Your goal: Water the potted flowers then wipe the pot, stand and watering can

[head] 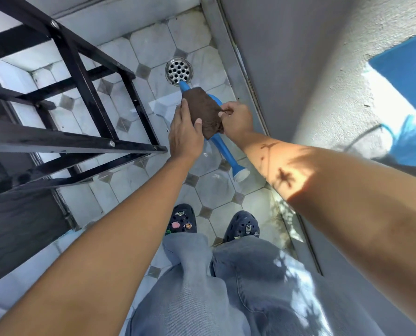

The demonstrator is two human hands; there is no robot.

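Observation:
A blue watering can [222, 151] is held above the tiled floor, its long spout ending in a white rose head [241, 175] that points toward my feet. A brown cloth [203, 110] is draped over the can's middle. My left hand [185, 132] presses the cloth against the can, thumb on top. My right hand [237, 118] is closed at the can's blue handle [216, 100], with a corner of the cloth at its fingertips. The black metal stand [85, 93] rises on the left. No pot or flowers are in view.
A round metal floor drain [179, 71] lies just beyond the can. A grey wall and door frame [255, 98] run along the right. My feet in dark clogs [182, 219] stand on the white octagonal tiles.

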